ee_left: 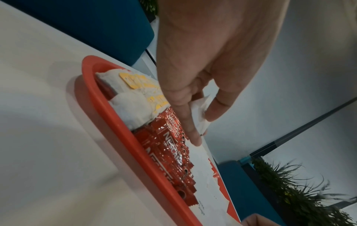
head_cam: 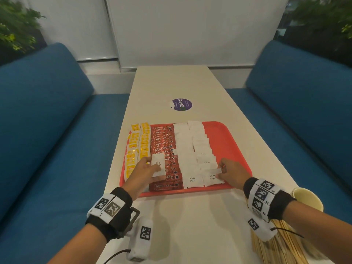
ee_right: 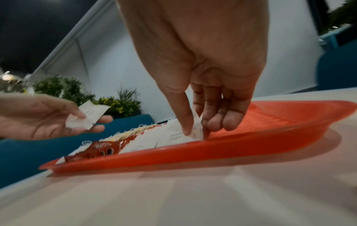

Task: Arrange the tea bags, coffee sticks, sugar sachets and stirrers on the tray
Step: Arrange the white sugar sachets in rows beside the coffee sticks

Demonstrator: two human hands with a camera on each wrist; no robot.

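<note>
Left hand (head_cam: 147,171) pinches sugar sachet (head_cam: 158,164) | right hand (head_cam: 231,172) pinches tray-row sachet (head_cam: 213,172)

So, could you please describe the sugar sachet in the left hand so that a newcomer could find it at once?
Start at the red tray on the white table, then find the column of red Nescafe sticks. Above its near end, the left hand holds a white sugar sachet; unlike its neighbours, it is lifted clear.
</note>
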